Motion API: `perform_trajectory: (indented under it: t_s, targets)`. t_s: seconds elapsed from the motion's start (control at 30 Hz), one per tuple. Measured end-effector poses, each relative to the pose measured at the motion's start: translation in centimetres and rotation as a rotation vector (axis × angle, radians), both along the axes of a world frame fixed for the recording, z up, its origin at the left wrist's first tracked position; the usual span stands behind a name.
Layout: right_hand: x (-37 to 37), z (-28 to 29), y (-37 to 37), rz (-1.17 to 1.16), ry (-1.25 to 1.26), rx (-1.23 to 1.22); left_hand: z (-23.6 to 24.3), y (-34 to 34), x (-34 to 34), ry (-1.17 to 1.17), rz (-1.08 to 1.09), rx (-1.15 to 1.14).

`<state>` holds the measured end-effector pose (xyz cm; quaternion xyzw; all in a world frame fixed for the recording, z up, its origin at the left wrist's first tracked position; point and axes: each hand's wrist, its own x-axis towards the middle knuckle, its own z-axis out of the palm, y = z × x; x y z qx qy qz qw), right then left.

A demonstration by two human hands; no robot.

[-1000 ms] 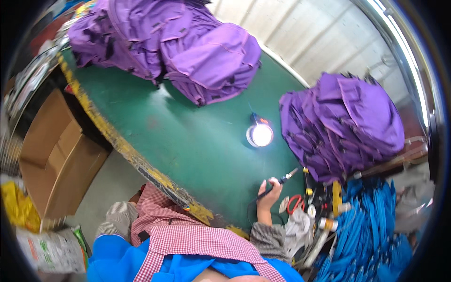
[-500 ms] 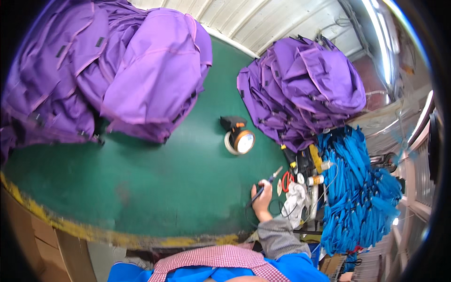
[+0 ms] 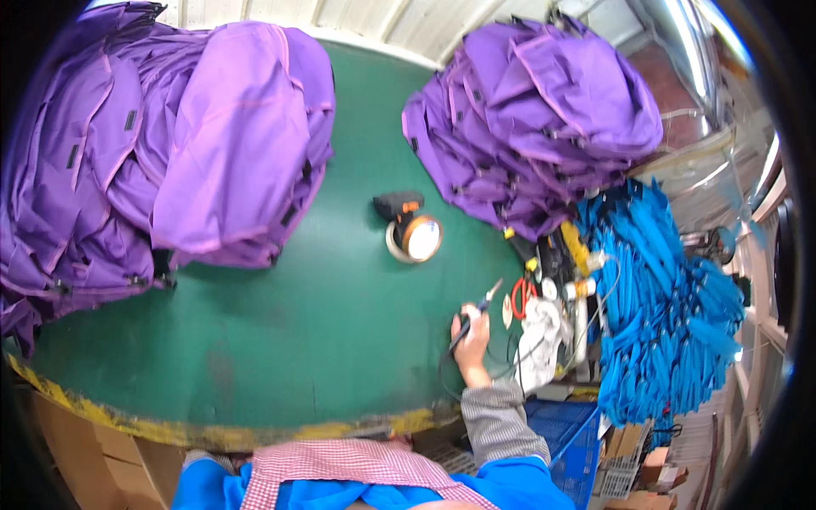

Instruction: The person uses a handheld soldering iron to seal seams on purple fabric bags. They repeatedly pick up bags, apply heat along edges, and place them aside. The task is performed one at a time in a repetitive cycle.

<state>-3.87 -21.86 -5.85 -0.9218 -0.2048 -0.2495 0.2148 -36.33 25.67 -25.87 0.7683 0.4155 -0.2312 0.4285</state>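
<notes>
My right hand [image 3: 473,340] is closed on a pen-like soldering iron [image 3: 484,306] with a metal tip and a dark cord, low over the right part of the green table [image 3: 340,357]. Just right of the iron lie red-handled scissors [image 3: 518,297] and a crumpled white cloth [image 3: 537,344]. Above it, a black and orange lamp [image 3: 413,234] shows a bright face, beside a white ring partly behind it. My left hand is hidden below the picture; only a bit of its sleeve shows at the lower edge.
Purple backpacks lie in heaps at the left [image 3: 225,153] and back right [image 3: 531,110]. A bundle of blue straps [image 3: 646,314] hangs at the right, with small tools and bottles beside it. Cardboard boxes [image 3: 81,442] and a blue crate [image 3: 571,442] are below the worn yellow table edge.
The view has swung round, bringing the table more square and more of the blue straps into sight. My right hand still grips the iron over the table.
</notes>
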Motion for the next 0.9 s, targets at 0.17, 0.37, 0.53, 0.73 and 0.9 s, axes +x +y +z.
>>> perform_trajectory:
  t_s: [0.17, 0.37, 0.53, 0.73, 0.9]
  targets:
    - [1.7, -0.1, 1.6, -0.059, -0.019, 0.054, 2.9, 2.7, -1.0, -0.042, -0.019, 0.059]
    - [1.4, 0.1, 1.7, -0.02, 0.015, 0.048, 3.4, 3.1, -0.5, -0.023, -0.01, 0.032]
    - [-0.3, -0.1, 0.3, -0.054, 0.079, 0.006, 5.7, 3.8, 0.9, 0.061, -0.011, -0.003]
    - [0.2, 0.4, 0.4, -0.049, 0.163, -0.014, 8.5, 2.5, 0.4, 0.082, -0.025, -0.013]
    - [1.4, -0.4, 0.7, 0.053, 0.034, 0.071, 11.2, 0.6, -0.6, 0.143, -0.143, -0.025]
